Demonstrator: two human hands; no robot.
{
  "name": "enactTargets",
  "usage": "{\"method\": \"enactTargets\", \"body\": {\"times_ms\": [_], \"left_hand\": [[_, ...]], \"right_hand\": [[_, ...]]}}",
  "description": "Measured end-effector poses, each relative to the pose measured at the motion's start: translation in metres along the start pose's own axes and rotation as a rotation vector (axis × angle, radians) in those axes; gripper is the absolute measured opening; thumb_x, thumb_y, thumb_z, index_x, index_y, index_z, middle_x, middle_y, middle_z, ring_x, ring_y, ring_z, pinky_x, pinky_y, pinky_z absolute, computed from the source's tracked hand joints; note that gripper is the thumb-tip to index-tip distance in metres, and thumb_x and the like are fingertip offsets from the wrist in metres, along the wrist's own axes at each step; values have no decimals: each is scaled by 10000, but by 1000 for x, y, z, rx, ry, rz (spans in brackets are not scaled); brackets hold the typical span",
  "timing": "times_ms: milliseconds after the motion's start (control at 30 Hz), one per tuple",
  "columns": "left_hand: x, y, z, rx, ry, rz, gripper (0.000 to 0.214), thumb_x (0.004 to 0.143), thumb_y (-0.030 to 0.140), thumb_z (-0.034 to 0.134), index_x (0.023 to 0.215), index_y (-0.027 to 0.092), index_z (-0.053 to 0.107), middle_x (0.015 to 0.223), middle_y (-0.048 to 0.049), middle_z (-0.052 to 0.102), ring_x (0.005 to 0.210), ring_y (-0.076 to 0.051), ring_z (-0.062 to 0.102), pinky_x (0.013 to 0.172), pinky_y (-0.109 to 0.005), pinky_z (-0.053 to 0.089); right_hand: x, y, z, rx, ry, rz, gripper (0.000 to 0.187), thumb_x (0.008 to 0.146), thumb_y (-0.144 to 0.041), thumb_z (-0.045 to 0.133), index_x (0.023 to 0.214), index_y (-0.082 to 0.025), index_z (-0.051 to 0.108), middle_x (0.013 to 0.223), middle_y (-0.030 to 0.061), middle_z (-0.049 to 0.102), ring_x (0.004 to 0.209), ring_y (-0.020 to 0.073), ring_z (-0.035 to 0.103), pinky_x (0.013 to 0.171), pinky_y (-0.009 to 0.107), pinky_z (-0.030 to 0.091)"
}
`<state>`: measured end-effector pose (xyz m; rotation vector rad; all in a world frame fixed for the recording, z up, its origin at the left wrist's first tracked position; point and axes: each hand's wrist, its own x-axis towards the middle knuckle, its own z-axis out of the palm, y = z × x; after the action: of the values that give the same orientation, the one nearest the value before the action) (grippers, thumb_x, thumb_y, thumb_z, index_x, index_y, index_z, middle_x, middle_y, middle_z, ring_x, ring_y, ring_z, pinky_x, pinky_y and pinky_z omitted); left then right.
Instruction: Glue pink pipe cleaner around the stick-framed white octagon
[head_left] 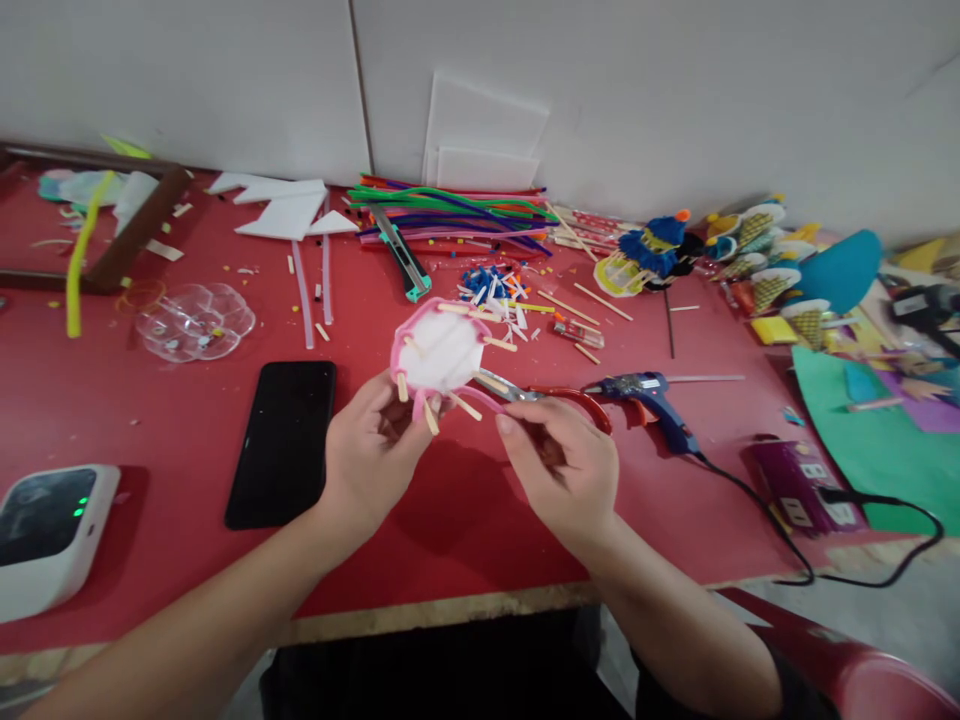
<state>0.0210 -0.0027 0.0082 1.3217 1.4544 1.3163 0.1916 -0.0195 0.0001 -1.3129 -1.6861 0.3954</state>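
Observation:
My left hand [379,440] grips the lower edge of a small round white craft piece [441,350], raised above the red table. Short wooden sticks stand out around its rim, and a pink pipe cleaner [484,399] winds in and out between them. The loose end of that pipe cleaner runs to the right, where my right hand [559,455] pinches it between thumb and fingertips. Behind my right hand lie red-handled scissors [577,397], partly hidden. A blue glue gun [651,398] rests to the right of them.
A black phone [283,440] lies left of my left hand, with a white device [56,535] further left. Bundled pipe cleaners [457,212], a teal utility knife [403,255] and paper scraps lie behind. At right are a purple power block [806,485], its cable and finished crafts [660,245].

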Motion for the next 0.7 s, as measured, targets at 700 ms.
{"method": "enactTargets", "body": {"times_ms": [700], "left_hand": [[-2, -21, -1, 376, -69, 315, 115, 801, 137, 622, 887, 187, 679, 817, -16, 738, 709, -145, 693, 654, -218, 542]], "right_hand": [[-10, -8, 2, -274, 33, -468, 206, 846, -69, 671, 1034, -151, 690, 754, 29, 736, 654, 137, 682, 661, 238, 582]]}}
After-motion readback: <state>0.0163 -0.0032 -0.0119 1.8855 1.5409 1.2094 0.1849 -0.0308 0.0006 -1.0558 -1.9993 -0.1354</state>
